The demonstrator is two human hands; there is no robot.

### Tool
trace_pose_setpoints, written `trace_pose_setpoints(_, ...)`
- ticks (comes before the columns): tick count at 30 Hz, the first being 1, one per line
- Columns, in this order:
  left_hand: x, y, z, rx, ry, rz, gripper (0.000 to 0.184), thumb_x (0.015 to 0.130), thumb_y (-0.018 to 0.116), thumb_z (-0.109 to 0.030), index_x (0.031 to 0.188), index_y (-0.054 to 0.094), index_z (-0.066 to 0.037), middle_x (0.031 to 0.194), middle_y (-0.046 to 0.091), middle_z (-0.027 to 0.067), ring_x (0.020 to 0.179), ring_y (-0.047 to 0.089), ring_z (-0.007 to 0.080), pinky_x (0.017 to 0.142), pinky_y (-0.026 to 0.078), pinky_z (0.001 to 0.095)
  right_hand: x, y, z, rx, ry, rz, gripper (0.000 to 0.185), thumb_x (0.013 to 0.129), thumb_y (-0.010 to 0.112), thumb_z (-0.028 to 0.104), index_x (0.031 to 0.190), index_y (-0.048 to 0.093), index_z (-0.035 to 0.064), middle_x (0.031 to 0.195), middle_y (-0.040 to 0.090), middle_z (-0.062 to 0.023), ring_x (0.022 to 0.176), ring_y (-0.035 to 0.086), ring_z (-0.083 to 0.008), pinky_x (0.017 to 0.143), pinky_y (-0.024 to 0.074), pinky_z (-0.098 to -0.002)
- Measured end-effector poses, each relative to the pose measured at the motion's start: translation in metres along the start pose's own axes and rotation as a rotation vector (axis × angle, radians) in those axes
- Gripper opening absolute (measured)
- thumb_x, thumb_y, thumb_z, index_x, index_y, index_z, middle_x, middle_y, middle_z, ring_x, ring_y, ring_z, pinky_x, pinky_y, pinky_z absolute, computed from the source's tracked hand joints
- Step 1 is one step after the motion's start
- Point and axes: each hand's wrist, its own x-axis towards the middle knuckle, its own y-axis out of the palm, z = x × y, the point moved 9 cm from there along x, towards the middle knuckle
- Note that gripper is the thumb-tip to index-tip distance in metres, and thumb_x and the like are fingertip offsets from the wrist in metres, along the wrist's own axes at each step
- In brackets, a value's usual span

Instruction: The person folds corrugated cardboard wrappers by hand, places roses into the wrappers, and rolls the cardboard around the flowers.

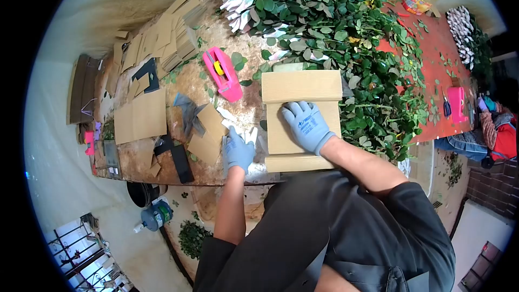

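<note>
My right hand (308, 125), in a blue-grey glove, presses on a corrugated cardboard piece (301, 86) with folded upper and lower parts; its fingers are curled on the cardboard. To the left, my left hand (238, 151), gloved too, is at some small white paper-like pieces (250, 134) on the worktable (208, 89). Its fingers point up the table, partly over the white pieces, and whether it grips one is unclear. Above my left hand lies a pink tape dispenser (223, 74) with a yellow core.
Leafy green stems (324, 16) with white-wrapped ends cover the back and right. Cardboard sheets (140, 116) and a cardboard stack (175, 40) lie left, near a grey cloth (189, 113). A second pink dispenser (457, 104) stands far right. Below the table's left edge is a blue jug (157, 215).
</note>
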Motion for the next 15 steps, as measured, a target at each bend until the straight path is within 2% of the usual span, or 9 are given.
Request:
trace_pose_setpoints(1,-0.005,0.000,0.002,0.097,0.069,-0.094,0.068,0.079,0.074,-0.021,0.137,0.048,0.004,0.100,0.070,0.0255,0.091,0.067,0.0437,0.087,0.053,0.0486,0.000,0.002,-0.001,0.009,0.010,0.012,0.036,0.087,0.057,0.017,0.121,0.061,0.0076,0.115,0.059,-0.0111,0.104,0.056,-0.0286,0.087,0.0444,-0.0441)
trace_pose_setpoints(3,-0.007,0.029,0.027,0.167,-0.072,0.121,0.062,0.079,0.075,-0.021,0.132,0.054,0.003,0.108,0.070,0.0279,0.096,0.068,0.0430,0.088,0.053,0.0479,-0.001,0.003,0.000,0.016,0.019,0.027,0.036,0.087,0.057,0.017,0.121,0.061,0.0076,0.115,0.059,-0.0110,0.104,0.056,-0.0287,0.087,0.0443,-0.0440)
trace_pose_setpoints(4,-0.006,0.024,0.018,0.110,-0.093,0.162,0.047,0.079,0.075,-0.020,0.120,0.065,0.002,0.111,0.069,0.0292,0.101,0.068,0.0433,0.088,0.053,0.0480,0.000,0.001,0.000,0.012,0.013,0.020,0.036,0.086,0.057,0.016,0.121,0.061,0.0076,0.115,0.059,-0.0110,0.104,0.056,-0.0286,0.087,0.0442,-0.0439)
trace_pose_setpoints(8,-0.007,0.006,0.000,0.080,-0.119,0.237,0.034,0.083,0.072,-0.020,0.112,0.069,-0.003,0.113,0.070,0.0245,0.103,0.069,0.0395,0.088,0.054,0.0450,0.000,-0.004,0.001,0.012,0.000,-0.002,0.036,0.086,0.057,0.016,0.121,0.061,0.0077,0.114,0.059,-0.0112,0.104,0.056,-0.0286,0.086,0.0438,-0.0438)
trace_pose_setpoints(10,-0.016,0.028,0.015,-0.374,-0.141,0.282,0.027,0.085,0.072,-0.018,0.107,0.072,-0.004,0.102,0.072,0.0173,0.088,0.071,0.0303,0.080,0.055,0.0396,0.000,-0.005,0.000,0.006,0.001,0.000,0.036,0.086,0.058,0.016,0.121,0.061,0.0077,0.114,0.060,-0.0111,0.104,0.057,-0.0287,0.086,0.0438,-0.0438)
trace_pose_setpoints(11,-0.021,0.045,0.026,-0.374,-0.149,0.278,0.027,0.085,0.072,-0.018,0.107,0.072,-0.004,0.102,0.072,0.0173,0.088,0.071,0.0303,0.080,0.055,0.0396,0.000,-0.005,0.001,0.005,0.003,0.003,0.036,0.086,0.058,0.016,0.121,0.062,0.0077,0.114,0.060,-0.0111,0.104,0.057,-0.0289,0.086,0.0438,-0.0439)
trace_pose_setpoints(13,-0.027,0.073,0.024,-0.619,-0.040,0.226,0.021,0.090,0.066,-0.016,0.107,0.070,-0.005,0.095,0.069,0.0085,0.077,0.066,0.0213,0.073,0.053,0.0341,0.001,-0.002,0.000,0.024,0.002,0.008,0.036,0.086,0.058,0.016,0.121,0.062,0.0077,0.114,0.060,-0.0110,0.104,0.057,-0.0289,0.086,0.0438,-0.0440)
trace_pose_setpoints(15,-0.040,0.110,0.031,-1.027,-0.393,0.443,0.016,0.095,0.058,-0.014,0.103,0.069,-0.006,0.092,0.065,0.0040,0.075,0.061,0.0187,0.071,0.051,0.0341,0.000,-0.001,0.000,0.037,0.010,0.014,0.036,0.086,0.058,0.016,0.121,0.062,0.0078,0.115,0.060,-0.0108,0.104,0.057,-0.0290,0.087,0.0438,-0.0441)
